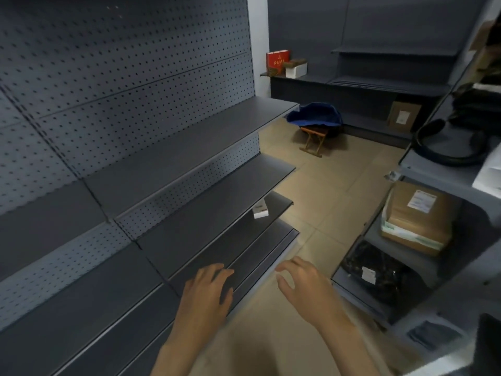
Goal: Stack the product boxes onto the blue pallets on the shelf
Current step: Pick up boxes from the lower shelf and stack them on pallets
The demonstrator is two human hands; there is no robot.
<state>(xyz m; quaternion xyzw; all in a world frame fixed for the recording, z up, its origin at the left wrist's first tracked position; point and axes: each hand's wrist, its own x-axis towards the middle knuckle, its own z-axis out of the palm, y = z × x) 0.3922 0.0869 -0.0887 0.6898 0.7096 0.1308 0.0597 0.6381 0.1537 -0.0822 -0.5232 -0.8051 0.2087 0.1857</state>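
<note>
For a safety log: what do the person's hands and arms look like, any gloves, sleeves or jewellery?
The left hand and right hand are bare: no gloves, and no rings, watch or wristband show. The left forearm and right forearm are bare too, no sleeve in view. The picture is slightly blurred.

Two arms come up from the bottom of the picture. Each arm ends in a grip with four fingers and a thumb. We see the back of the left grip (207,290), and its thumb (229,294) is on the inner side. We see the back of the right grip (305,283) too, and its thumb is also on the inner side. The fingers (217,270) are long and slim. The wrists are bare. The left lower arm (187,346) and the right lower arm (344,340) are bare all the way to the bottom edge. The nails are too blurry to make out.
</note>
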